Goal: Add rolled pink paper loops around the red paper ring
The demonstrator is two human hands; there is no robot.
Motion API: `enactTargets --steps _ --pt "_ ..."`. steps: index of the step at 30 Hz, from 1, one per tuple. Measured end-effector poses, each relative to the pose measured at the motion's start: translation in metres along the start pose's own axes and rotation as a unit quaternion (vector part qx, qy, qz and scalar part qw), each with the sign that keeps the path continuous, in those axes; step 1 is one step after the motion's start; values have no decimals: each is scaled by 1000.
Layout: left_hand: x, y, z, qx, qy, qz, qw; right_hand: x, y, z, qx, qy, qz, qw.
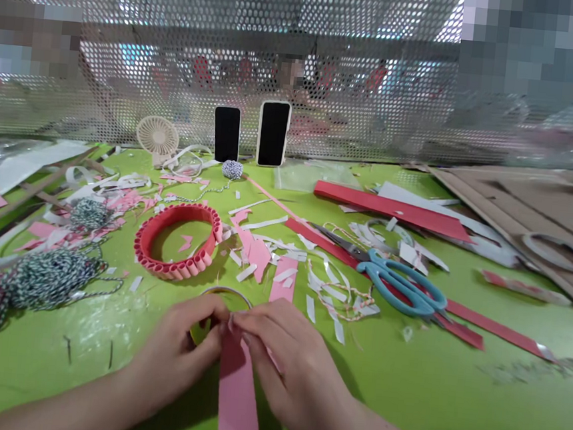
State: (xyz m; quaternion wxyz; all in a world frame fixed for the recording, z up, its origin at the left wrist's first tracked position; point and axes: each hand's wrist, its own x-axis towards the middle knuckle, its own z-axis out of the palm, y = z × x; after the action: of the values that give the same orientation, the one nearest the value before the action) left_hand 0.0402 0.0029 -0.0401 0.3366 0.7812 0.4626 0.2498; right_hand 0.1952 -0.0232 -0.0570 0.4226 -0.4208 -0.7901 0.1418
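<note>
A pink paper strip point(240, 398) runs from between my hands down to the bottom edge of the view. My left hand point(188, 340) pinches the strip's far end between thumb and forefinger. Close against it, my right hand point(291, 359) has its fingers closed on the same end. A thin round ring, perhaps a tape roll point(227, 291), shows behind my left hand, partly hidden by it. Another pink strip point(283, 278) lies beyond my right hand. Farther left rests a red paper ring point(176, 269) with a pleated pink outer side.
Blue-handled scissors point(401, 282) lie open across red strips at right. Paper scraps point(255, 256) litter the green table point(475, 405). Balls of twine point(53, 278) sit left. Two phones point(273, 133) and a small fan point(157, 135) stand before a perforated metal screen point(356, 101). Cardboard point(533, 203) lies far right.
</note>
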Motion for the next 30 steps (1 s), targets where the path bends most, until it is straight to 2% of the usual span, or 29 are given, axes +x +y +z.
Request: enactTargets --steps 5,13,21,25,30 --pt "0 2 0 20 -2 3 1000 1 0 0 8 2 -3 1000" --pt "-2 4 0 95 -5 69 993 0 1 1 25 -7 44 999" --pt "-3 0 3 115 -13 105 988 0 1 0 31 -6 59 998" --pt "-3 0 3 106 -21 107 988 0 2 1 24 -11 58 998" --pt "-2 2 2 74 -30 80 994 2 3 1 42 -30 77 996"
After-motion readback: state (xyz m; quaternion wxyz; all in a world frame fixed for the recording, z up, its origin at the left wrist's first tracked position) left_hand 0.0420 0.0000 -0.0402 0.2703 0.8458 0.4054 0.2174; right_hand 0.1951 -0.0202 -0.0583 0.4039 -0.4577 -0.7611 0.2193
